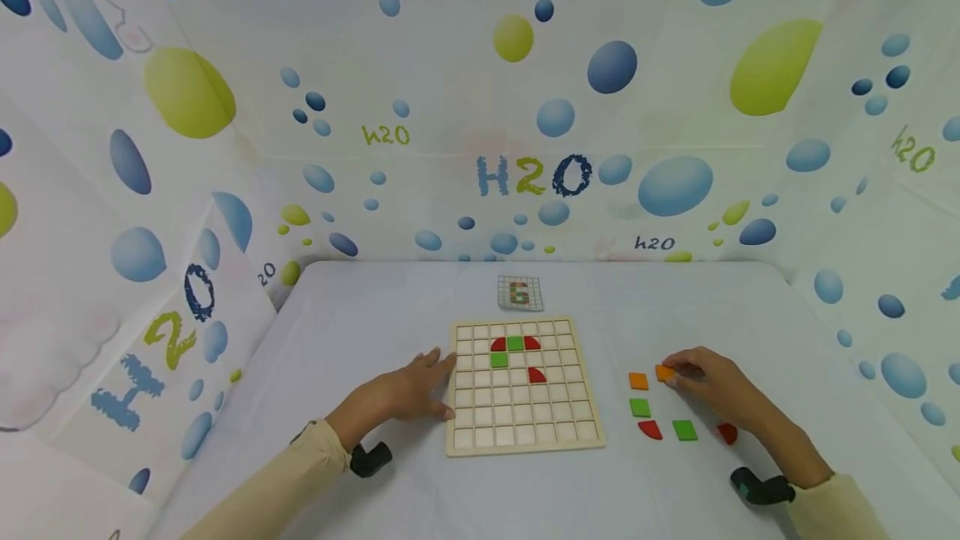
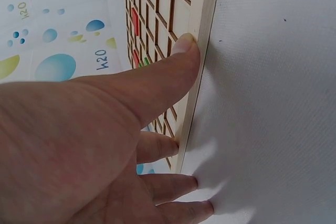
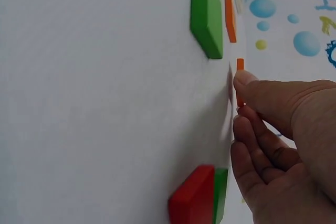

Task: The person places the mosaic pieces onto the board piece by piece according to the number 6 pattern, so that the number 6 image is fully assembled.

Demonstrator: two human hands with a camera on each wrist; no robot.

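A wooden grid board lies in the middle of the white table, with three red curved tiles and two green square tiles in its upper cells. My left hand rests flat against the board's left edge. Its thumb presses on the frame and its fingers lie on the table. Right of the board, my right hand pinches an orange square tile, whose thin edge shows between thumb and fingertips, low over the table.
Loose tiles lie right of the board: an orange one, two green ones, two red ones. A small pattern card lies behind the board. Bubble-print cloth walls stand round the table.
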